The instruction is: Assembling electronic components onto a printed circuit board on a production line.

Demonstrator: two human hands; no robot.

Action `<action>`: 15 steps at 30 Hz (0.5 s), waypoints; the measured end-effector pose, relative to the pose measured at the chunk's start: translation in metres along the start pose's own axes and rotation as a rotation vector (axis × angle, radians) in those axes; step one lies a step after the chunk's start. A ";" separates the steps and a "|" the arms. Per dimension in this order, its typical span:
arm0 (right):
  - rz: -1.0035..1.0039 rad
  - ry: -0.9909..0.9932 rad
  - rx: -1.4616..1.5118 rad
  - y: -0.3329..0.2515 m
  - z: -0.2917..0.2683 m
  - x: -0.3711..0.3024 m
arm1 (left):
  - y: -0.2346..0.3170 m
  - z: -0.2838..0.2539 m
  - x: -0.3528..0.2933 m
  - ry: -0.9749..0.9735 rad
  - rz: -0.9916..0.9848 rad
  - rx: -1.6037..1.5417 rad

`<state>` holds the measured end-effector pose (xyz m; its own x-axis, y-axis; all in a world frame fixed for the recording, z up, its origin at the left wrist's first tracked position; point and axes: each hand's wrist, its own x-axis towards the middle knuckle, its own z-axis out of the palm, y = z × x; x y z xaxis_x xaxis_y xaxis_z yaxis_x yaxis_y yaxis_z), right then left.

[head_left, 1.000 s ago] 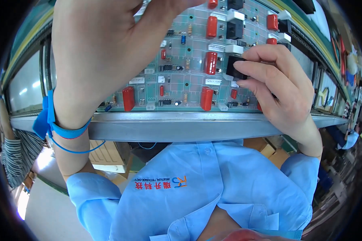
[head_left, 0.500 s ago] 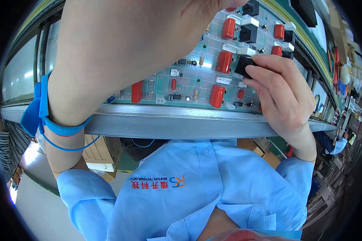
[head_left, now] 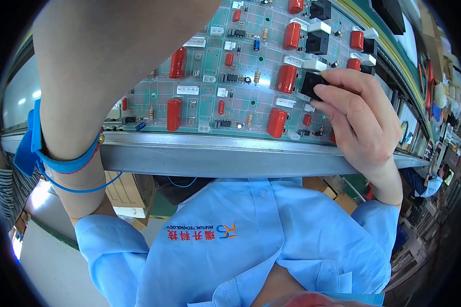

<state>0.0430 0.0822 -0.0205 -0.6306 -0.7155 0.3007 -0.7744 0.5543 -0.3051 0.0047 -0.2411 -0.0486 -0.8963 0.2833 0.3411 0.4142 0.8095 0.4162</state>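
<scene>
My right hand [head_left: 362,115] is closed, thumb and fingers pinching a black box-shaped relay [head_left: 311,85] at the right part of a green circuit board [head_left: 210,57]. The relay sits beside a red capacitor [head_left: 286,79] and just below a white block-shaped part [head_left: 314,65]; its underside is hidden, so I cannot tell whether it is seated. My left forearm [head_left: 112,56] reaches over the boards' left side and leaves by the upper edge, its hand out of sight. A blue wrist strap [head_left: 69,166] with a thin cord is around the left wrist.
A metal rail [head_left: 220,156] runs along the boards' near edge. Farther up are another black relay [head_left: 317,42] and several red capacitors. Cardboard boxes [head_left: 435,30] stand at the far right. Another person [head_left: 429,183] is at the right side.
My left forearm has swung left and up, taking its hand out of view and uncovering more of the boards. The right hand keeps its pinch on the relay, almost unmoved.
</scene>
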 end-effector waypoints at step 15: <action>0.012 0.018 -0.019 0.004 0.007 -0.005 | 0.011 0.008 0.002 -0.024 -0.102 0.039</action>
<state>0.0432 0.0853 -0.0299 -0.6402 -0.7015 0.3132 -0.7678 0.5707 -0.2912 0.0064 -0.2276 -0.0499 -0.9373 0.2101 0.2782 0.3145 0.8540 0.4146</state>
